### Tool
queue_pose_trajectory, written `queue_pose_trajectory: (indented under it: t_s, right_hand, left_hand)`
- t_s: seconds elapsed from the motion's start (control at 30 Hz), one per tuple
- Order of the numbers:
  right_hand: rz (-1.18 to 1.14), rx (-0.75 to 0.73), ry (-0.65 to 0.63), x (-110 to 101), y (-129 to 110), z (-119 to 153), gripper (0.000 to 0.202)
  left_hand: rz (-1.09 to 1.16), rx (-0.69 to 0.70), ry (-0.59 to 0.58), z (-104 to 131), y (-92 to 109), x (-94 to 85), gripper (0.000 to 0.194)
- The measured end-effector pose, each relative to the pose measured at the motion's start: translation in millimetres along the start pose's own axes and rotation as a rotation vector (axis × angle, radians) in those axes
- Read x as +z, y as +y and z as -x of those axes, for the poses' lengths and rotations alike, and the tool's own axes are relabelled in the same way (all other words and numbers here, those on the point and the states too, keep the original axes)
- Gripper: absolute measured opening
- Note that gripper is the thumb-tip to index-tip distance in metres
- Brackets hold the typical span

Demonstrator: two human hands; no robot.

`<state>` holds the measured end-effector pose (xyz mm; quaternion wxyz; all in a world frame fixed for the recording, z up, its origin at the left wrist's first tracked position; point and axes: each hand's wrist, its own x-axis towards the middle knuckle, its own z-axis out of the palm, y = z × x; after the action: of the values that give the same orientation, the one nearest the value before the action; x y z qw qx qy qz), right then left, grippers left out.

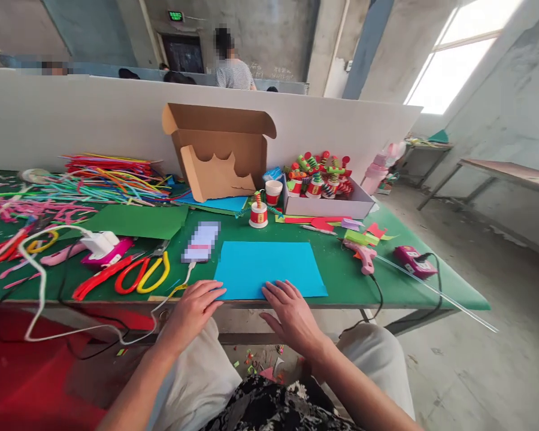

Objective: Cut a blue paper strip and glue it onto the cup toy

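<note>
A sheet of blue paper (269, 263) lies flat at the front edge of the green table. My left hand (198, 304) rests at its near left corner, fingers stretched out and touching or just over the sheet. On the near edge, right of the middle, lies my right hand (291, 311) with its fingers spread over the paper and the thumb apart. Neither hand grips anything. Just behind the sheet stands a small red and white paper cup figure (258, 214) with a coiled neck and coiled arms.
Left are scissors (155, 272), a charging phone (201, 241), green paper (135, 221) and pipe cleaners (112, 185). Right are a pink glue gun (363, 254) and a power socket (414, 263). Behind stand a cardboard box (224, 137) and a box of cup figures (330, 206).
</note>
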<state>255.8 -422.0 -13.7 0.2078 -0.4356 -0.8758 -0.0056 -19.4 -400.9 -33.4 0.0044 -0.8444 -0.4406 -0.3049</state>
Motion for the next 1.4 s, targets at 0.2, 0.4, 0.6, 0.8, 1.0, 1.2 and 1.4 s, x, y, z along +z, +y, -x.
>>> queue_pose_trajectory:
  t_s: [0.2,0.4,0.6,0.8,1.0,1.2,1.4]
  right_hand:
    - [-0.003,0.026,-0.044,3.5,-3.5,3.6,0.052]
    - [-0.001,0.021,-0.052,6.6,-1.3,12.7,0.058]
    - [0.054,0.085,-0.011,-1.7,13.5,31.0,0.062]
    - [0.117,0.123,0.049,-13.9,37.3,56.8,0.06]
    - [0.138,0.159,0.088,-18.0,46.0,72.9,0.053]
    - [0.07,0.193,0.21,-22.6,54.0,78.9,0.046]
    - [0.01,0.422,0.405,-33.5,62.8,79.9,0.043]
  left_hand:
    - [0.028,0.042,0.014,-0.7,-6.9,0.5,0.033]
    - [-0.021,0.09,0.039,1.4,-3.3,1.1,0.034]
    - [-0.029,0.106,0.043,3.7,-3.6,1.1,0.032]
    - [-0.011,0.069,0.04,5.2,-2.5,1.9,0.03]
    - [-0.009,0.102,0.074,4.7,-1.6,2.0,0.028]
    - [-0.017,0.078,0.059,5.6,-2.7,3.1,0.03]
    - [-0.025,0.081,0.046,1.1,-0.6,-1.5,0.033]
